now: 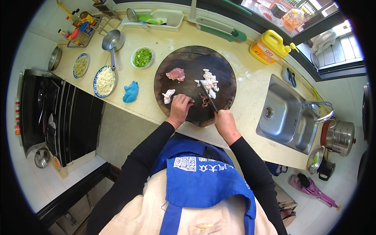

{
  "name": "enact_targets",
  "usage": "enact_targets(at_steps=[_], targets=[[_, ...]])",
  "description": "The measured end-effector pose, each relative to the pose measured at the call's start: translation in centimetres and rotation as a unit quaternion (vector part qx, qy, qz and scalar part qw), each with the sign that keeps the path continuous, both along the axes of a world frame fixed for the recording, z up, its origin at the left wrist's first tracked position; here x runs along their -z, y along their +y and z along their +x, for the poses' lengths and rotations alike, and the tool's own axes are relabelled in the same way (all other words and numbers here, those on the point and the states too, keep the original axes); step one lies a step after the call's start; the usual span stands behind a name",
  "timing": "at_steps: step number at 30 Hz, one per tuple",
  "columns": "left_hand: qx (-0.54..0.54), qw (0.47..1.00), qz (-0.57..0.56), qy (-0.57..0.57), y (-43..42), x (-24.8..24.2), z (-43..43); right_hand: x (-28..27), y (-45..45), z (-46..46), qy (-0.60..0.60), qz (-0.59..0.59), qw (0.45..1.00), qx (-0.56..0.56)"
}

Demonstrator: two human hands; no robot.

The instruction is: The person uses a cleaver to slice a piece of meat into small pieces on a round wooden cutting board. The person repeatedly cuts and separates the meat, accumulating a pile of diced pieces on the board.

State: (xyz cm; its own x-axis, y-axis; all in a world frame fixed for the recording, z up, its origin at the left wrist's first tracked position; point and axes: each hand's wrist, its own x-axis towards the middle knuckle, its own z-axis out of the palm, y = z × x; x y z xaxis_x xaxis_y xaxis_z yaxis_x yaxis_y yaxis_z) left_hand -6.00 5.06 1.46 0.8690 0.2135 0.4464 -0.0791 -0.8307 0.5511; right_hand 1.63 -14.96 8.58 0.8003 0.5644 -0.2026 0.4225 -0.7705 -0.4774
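Observation:
A round, dark cutting board (195, 61) lies on the counter before me. My right hand (226, 124) is closed around the handle of a knife (209, 97), seen nearly edge-on, its far end beside a heap of white fat pieces (209, 80). Between the blade and my left hand lie dark red meat scraps (204, 100). My left hand (180, 109) rests on the board with bent fingers, a small pale bit at its fingertips; whether it grips that bit is unclear. Just left of it lies a white piece of fat (168, 96), and farther back a pink piece of raw meat (175, 74).
Left of the board stand a bowl of chopped greens (142, 57), a plate of pale shreds (105, 81), a saucepan (112, 41) and a crumpled blue glove (130, 92). A yellow jug (270, 48) stands back right, near a steel double sink (279, 113).

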Motion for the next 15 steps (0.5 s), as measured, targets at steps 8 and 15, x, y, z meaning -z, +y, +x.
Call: enact_targets(at_steps=[8,15], targets=[[-0.044,0.996,-0.011,0.081,-2.5,-0.7,0.1,0.0,2.8,-1.4,0.038,-0.037,0.998,-0.035],[-0.064,0.994,-0.015,0.088,-2.4,-0.3,0.3,-0.1,2.9,-1.8,0.026,0.005,0.999,-0.023]])
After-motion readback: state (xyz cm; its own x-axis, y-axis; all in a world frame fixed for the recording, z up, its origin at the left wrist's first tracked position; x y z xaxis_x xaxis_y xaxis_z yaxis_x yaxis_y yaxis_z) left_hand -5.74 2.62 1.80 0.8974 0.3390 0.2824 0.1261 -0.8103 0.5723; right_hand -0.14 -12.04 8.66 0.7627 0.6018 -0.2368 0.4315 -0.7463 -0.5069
